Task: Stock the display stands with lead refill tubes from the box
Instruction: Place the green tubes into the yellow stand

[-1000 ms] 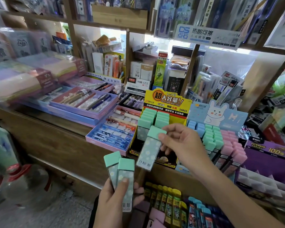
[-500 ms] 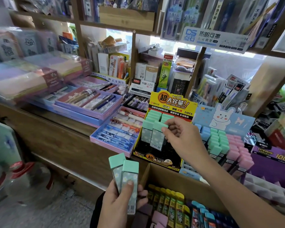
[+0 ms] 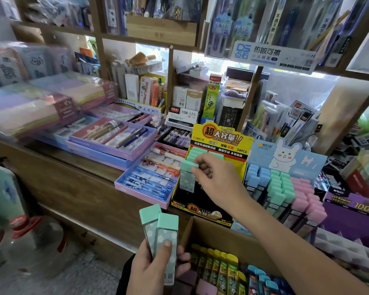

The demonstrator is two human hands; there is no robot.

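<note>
Head view: mint tubes (image 3: 167,241) in left hand (image 3: 149,271) and right hand (image 3: 217,179), box (image 3: 217,235) half-hidden

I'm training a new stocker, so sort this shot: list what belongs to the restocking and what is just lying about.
Job: right hand pinching mint tube in yellow stand; left hand holding two mint tubes; cardboard box; bunny stand.
Lying about: purple pen trays; pastel notebook packs; water jug.

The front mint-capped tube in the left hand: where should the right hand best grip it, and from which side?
Probably its mint cap, pinched from above and the right. It stands clear above the left hand, whose thumb presses the lower body, and the second tube lies close on its left.
</note>
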